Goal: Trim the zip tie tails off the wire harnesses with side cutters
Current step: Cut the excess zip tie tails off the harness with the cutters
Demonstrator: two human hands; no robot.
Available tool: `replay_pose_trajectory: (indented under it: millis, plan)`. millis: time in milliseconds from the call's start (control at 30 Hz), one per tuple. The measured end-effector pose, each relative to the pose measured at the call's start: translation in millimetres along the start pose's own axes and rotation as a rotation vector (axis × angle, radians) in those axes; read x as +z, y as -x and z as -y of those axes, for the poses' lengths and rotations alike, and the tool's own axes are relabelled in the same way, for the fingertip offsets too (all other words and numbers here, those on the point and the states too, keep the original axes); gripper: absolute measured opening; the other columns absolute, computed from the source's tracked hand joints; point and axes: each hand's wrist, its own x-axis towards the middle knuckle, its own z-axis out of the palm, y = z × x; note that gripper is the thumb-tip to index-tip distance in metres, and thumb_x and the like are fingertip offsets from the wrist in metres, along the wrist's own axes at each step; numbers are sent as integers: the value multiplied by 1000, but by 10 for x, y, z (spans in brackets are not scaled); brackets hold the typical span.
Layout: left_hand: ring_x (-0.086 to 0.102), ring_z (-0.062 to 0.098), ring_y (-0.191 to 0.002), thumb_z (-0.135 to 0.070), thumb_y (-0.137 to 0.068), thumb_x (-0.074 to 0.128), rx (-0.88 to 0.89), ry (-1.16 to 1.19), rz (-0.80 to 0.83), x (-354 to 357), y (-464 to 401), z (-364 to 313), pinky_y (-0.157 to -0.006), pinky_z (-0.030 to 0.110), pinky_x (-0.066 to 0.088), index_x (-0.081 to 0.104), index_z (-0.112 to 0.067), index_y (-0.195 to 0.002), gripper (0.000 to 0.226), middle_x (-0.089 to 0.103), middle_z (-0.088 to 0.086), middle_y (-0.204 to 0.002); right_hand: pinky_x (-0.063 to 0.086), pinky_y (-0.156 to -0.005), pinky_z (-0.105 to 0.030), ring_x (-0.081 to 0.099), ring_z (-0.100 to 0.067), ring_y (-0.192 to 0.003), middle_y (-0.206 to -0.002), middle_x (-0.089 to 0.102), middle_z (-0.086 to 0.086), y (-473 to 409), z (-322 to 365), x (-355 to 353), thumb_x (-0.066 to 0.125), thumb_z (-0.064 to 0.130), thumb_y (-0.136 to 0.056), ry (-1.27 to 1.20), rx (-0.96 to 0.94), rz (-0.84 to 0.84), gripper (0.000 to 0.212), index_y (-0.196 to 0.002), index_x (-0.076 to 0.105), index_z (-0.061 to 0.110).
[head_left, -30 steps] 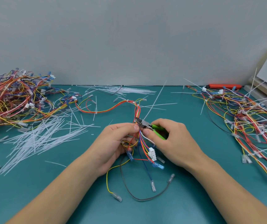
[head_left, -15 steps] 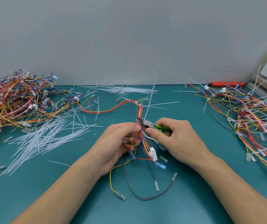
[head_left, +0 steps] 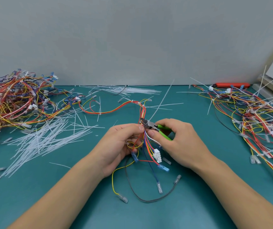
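Note:
At the middle of the green mat, my left hand (head_left: 121,142) grips a multicoloured wire harness (head_left: 142,113) whose leads and white connector (head_left: 157,155) hang below. My right hand (head_left: 177,141) holds green-handled side cutters (head_left: 150,125). Their jaws sit against the bundle just above my left fingertips. A long white zip tie tail (head_left: 163,100) rises up and to the right from the jaws. Whether the jaws are closed on the tail cannot be made out.
A big heap of harnesses (head_left: 15,100) lies at the left, with a spread of cut white tails (head_left: 44,138) in front of it. Another harness pile with uncut tails (head_left: 258,116) fills the right. An orange tool (head_left: 231,84) lies by the back wall.
The long zip tie tail swung upright and then back to a rightward lean. The cutters' jaws stay at the bundle. Both hands have hardly moved.

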Motion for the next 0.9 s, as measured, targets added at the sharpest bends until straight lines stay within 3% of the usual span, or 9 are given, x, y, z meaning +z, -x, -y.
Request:
replay_pose_trajectory:
  millis: [133,200,300,500,600,700,900]
  plan:
    - [52,11,-62,-29,-80,68,-4,-2,-5,5,0,-5,-55,26,38,78,-17,-80,15,59,1,-72,48,-64,-33,58,-8,-71,-75,65,12,0,20,0,58,76,-84,-8,9,2,45,-89,71,33]
    - [52,11,-62,-28,-80,68,-5,6,-12,1,-1,-6,-56,26,38,77,-18,-79,13,58,0,-72,41,-56,-33,48,-9,-56,-61,57,10,-5,20,-12,58,76,-84,-32,25,23,48,-82,67,29]
    - [53,12,-62,-28,-80,68,-6,14,-11,-1,1,-9,-56,26,38,76,-17,-81,13,59,1,-73,33,-53,-32,36,-10,-51,-53,46,7,-15,6,-54,58,79,-83,-18,21,37,54,-83,63,26]
    - [53,11,-61,-28,-81,68,-2,20,-7,5,3,-12,-55,26,39,78,-18,-79,14,62,-1,-72,42,-56,-37,44,-12,-55,-59,51,6,4,13,-26,58,78,-83,16,10,2,49,-82,63,29]
    - [53,11,-61,-28,-81,67,3,19,3,-3,5,-12,-55,25,39,79,-17,-80,16,63,0,-73,53,-69,-39,60,-9,-76,-79,64,11,0,31,-15,57,77,-82,21,0,-14,44,-88,67,35]
    - [54,10,-60,-28,-82,67,9,15,15,1,5,-14,-54,25,39,79,-18,-77,16,63,-2,-71,54,-79,-35,62,-5,-90,-89,68,16,0,27,-18,56,77,-83,14,-15,-13,44,-95,70,36]
    - [53,11,-60,-28,-82,67,8,26,11,-8,-3,-5,-54,25,38,79,-18,-78,15,60,-1,-72,53,-79,-32,62,-5,-92,-91,68,17,2,7,-14,57,75,-85,27,-21,-11,43,-98,71,37]
